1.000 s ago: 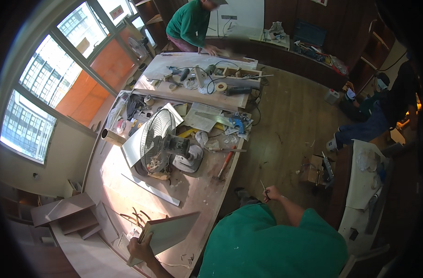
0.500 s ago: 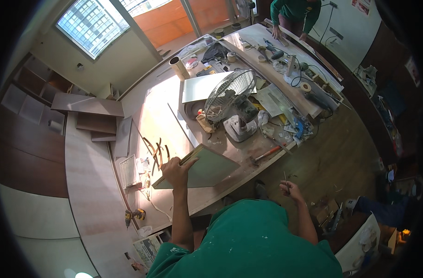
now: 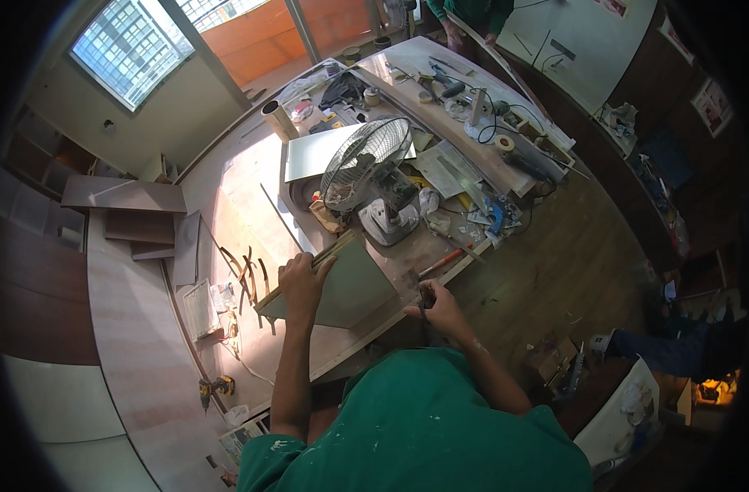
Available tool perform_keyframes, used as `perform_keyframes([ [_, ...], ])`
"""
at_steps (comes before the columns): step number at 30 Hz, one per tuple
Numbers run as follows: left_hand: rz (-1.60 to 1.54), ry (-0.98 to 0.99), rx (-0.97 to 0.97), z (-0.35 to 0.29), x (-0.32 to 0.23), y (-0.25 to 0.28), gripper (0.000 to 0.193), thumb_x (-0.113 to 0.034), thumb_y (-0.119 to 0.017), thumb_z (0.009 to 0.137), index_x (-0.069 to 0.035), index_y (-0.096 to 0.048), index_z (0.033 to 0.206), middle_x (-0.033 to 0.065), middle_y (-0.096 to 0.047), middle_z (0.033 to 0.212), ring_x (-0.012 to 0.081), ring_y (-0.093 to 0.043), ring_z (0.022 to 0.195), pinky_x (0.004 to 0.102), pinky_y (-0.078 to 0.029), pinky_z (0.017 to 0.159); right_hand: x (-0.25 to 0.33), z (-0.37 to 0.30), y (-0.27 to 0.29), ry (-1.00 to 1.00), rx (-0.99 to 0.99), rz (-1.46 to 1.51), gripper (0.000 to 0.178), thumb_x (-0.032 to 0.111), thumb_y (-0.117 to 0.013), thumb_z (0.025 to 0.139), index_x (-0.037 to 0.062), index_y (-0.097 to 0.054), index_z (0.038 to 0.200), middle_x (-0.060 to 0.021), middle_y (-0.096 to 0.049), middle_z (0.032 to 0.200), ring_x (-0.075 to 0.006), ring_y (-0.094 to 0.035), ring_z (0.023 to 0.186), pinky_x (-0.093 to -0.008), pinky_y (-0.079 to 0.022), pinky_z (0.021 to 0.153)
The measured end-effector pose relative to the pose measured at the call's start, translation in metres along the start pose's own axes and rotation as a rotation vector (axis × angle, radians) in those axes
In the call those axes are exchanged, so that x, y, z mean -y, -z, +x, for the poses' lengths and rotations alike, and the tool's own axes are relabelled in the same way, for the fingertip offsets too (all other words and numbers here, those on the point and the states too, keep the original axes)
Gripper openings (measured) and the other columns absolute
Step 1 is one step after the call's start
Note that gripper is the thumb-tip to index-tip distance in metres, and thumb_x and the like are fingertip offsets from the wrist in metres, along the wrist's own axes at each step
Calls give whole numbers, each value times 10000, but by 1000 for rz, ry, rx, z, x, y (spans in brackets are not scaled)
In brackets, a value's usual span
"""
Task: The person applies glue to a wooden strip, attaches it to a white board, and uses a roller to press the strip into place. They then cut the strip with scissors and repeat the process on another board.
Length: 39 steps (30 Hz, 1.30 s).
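Observation:
My left hand (image 3: 302,285) is closed over the upper edge of a pale board (image 3: 350,289) with a wooden edge, which is tilted up on the workbench (image 3: 329,361). In my right hand (image 3: 441,313) is a small dark-handled tool (image 3: 428,298); its kind is too small to make out. This hand is to the right of the board, close to a red-handled hammer (image 3: 446,259) at the bench edge. Several dark curled strips (image 3: 247,275) lie on the bench just left of my left hand.
A dusty fan (image 3: 374,176) stands mid-bench, beside a cardboard tube (image 3: 279,120) and scattered tools. A yellow and black drill (image 3: 217,389) lies at left, near stacked brown boards (image 3: 128,193). Across the bench, a person in green (image 3: 473,16) handles a long strip.
My right hand has moved left with the small tool, from above the floor to near the board and hammer. My left hand keeps its hold on the board. The whole view has shifted.

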<state>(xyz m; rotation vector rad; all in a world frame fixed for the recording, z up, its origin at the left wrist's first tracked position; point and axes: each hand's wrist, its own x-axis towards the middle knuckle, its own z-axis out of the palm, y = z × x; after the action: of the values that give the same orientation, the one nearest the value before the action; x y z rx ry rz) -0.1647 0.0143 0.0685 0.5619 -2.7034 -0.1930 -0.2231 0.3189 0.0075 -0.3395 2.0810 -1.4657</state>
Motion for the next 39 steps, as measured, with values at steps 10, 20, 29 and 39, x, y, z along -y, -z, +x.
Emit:
perform_keyframes([
  [10, -100, 14, 270, 1, -2, 32, 501, -535, -692, 904, -38, -709, 846, 126, -683, 813, 301, -681, 779, 429, -521, 743, 57, 42, -7, 141, -9, -382, 653, 331, -912, 731, 5, -608, 1208, -121, -675, 928, -288, -679, 879, -374, -542, 860],
  [20, -264, -109, 165, 4, 25, 13, 524, -546, -637, 941, -30, -688, 869, 157, -667, 811, 349, -686, 788, 473, -533, 729, 62, 63, -58, 462, -309, -540, 466, 304, -878, 746, 56, -679, 1086, -62, -620, 726, -233, -614, 658, -390, -493, 635],
  [29, -338, -176, 121, -1, 29, 7, 459, -473, -659, 940, -17, -671, 883, 154, -672, 838, 340, -687, 834, 464, -535, 758, 67, 59, -94, 295, -496, -428, 408, 290, -840, 756, 33, -710, 1046, -73, -604, 657, -209, -602, 597, -376, -470, 588],
  [39, -374, -184, 80, -6, 30, 6, 454, -450, -669, 935, -8, -683, 836, 166, -684, 834, 333, -689, 822, 449, -545, 755, 69, 70, -88, 331, -544, -501, 355, 275, -787, 747, 64, -742, 1029, -129, -649, 682, -282, -652, 624, -400, -497, 614],
])
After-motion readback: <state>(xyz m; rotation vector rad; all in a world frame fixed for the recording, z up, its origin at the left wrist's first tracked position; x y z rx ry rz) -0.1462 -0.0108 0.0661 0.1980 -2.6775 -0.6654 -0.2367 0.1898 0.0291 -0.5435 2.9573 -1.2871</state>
